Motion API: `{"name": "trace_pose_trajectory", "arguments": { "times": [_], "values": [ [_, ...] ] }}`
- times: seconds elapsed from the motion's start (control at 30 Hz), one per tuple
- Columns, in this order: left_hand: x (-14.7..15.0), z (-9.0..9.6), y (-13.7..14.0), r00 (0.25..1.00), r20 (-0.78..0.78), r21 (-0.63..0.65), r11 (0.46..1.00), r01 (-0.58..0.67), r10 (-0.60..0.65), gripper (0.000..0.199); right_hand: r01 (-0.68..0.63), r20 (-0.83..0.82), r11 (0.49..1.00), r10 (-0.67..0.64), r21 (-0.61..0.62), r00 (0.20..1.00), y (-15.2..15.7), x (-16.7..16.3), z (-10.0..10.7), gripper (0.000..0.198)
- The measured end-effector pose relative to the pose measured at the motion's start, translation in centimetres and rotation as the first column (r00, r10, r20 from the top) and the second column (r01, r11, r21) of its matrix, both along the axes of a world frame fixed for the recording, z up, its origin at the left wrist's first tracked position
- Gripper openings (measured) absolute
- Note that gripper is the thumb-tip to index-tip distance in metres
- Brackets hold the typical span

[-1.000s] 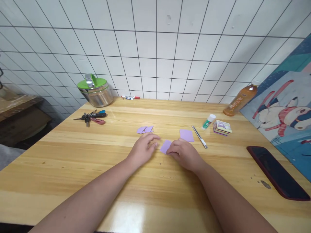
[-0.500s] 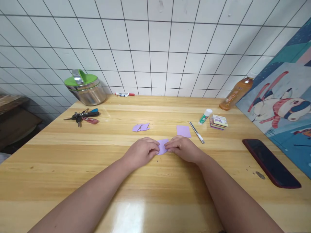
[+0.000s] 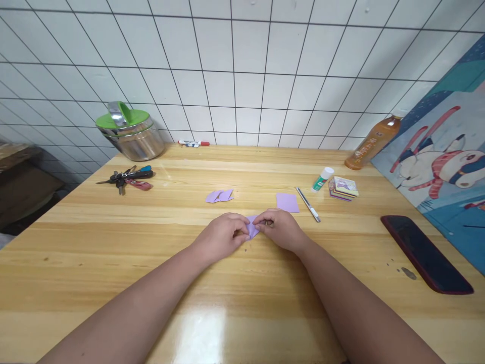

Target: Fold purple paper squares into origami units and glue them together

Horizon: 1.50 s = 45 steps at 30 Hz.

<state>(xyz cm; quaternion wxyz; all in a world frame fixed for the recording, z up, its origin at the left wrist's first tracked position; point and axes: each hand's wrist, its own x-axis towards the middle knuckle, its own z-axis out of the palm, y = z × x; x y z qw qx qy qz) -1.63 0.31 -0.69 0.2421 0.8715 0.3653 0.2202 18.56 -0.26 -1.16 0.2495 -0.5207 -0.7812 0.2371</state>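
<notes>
Between my hands a small piece of purple paper lies on the wooden table, partly covered by fingers. My left hand pinches its left side with thumb and fingertips. From the right, my right hand has its fingertips closed on the paper's upper right part, which looks folded over. Just beyond my right hand rests a flat purple paper square. Folded purple paper pieces lie farther back, beyond my left hand.
A utility knife, a glue stick and a paper stack stand right of the square. A phone and a bottle are at the right. Keys, a lidded metal pot and markers are farther left.
My right hand has moved slightly left, over the paper, and the paper's right part now looks folded inward. My left hand stays at the left side. The view has shifted slightly.
</notes>
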Motion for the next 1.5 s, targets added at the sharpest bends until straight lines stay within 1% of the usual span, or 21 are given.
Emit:
{"name": "trace_pose_trajectory", "arguments": {
  "times": [0.1,0.2,0.4,0.5,0.6,0.7,0.77,0.87,1.07,1.13,1.2,1.27,1.33,1.43,1.5],
  "values": [
    [0.0,0.2,0.0,1.000,0.017,-0.028,1.000,-0.004,0.005,0.013,0.056,0.017,0.998,-0.056,-0.019,0.998,0.0,-0.3,0.1,0.012],
    [0.1,0.2,0.1,1.000,0.020,-0.058,0.998,-0.005,0.006,0.016,0.080,0.030,0.997,-0.079,-0.019,0.996,0.0,-0.6,0.1,0.012],
    [0.2,0.0,0.3,0.999,0.034,-0.064,0.997,-0.035,0.038,0.006,0.092,0.054,0.996,-0.092,-0.002,0.994,0.0,-0.8,0.1,0.011],
    [0.1,0.0,0.4,0.997,0.067,-0.057,0.998,-0.023,0.027,0.006,0.095,0.069,0.995,-0.095,0.000,0.993,-0.1,-0.8,0.1,0.011],
    [0.1,0.1,0.4,0.995,0.099,-0.116,0.993,0.008,0.003,0.008,0.092,0.078,0.996,-0.092,0.000,0.993,-0.1,-0.9,0.1,0.012],
    [0.2,0.2,0.5,0.993,0.117,-0.178,0.984,-0.006,0.027,0.012,0.089,0.081,0.996,-0.089,0.007,0.993,-0.1,-0.9,0.2,0.012],
    [0.4,0.1,0.5,0.991,0.130,-0.160,0.987,-0.018,0.040,0.010,0.091,0.084,0.996,-0.091,0.012,0.992,-0.1,-0.9,0.2,0.011],
    [0.6,-0.1,0.6,0.990,0.137,-0.116,0.993,-0.011,0.027,0.005,0.095,0.093,0.995,-0.095,0.010,0.991,-0.1,-1.0,0.3,0.011],
    [0.6,-0.2,0.8,0.990,0.140,-0.106,0.994,0.023,-0.008,0.004,0.097,0.094,0.995,-0.097,0.008,0.991,-0.1,-1.0,0.3,0.011],
    [0.6,-0.3,0.8,0.992,0.122,-0.095,0.995,0.023,-0.011,0.004,0.096,0.093,0.995,-0.097,0.009,0.991,-0.1,-1.0,0.3,0.011],
    [0.7,-0.2,0.7,0.997,0.073,-0.078,0.997,-0.007,0.013,0.003,0.103,0.097,0.995,-0.102,0.000,0.990,-0.1,-1.0,0.3,0.011],
    [0.6,0.0,0.7,0.998,0.013,-0.066,0.996,-0.055,0.056,0.007,0.108,0.104,0.994,-0.106,-0.005,0.989,-0.1,-1.0,0.3,0.011],
    [0.3,0.3,0.7,0.998,-0.023,-0.084,0.995,-0.059,0.057,0.016,0.105,0.111,0.995,-0.104,-0.001,0.988,-0.2,-1.0,0.4,0.012],
    [-0.4,0.7,1.1,0.999,0.036,-0.153,0.988,0.004,0.001,0.026,0.097,0.119,0.995,-0.096,0.003,0.988,-0.2,-1.0,0.4,0.012],
    [-0.7,0.8,1.5,0.994,0.105,-0.158,0.987,0.004,0.012,0.023,0.095,0.118,0.995,-0.094,0.000,0.989,-0.1,-1.0,0.3,0.011]
  ]
}}
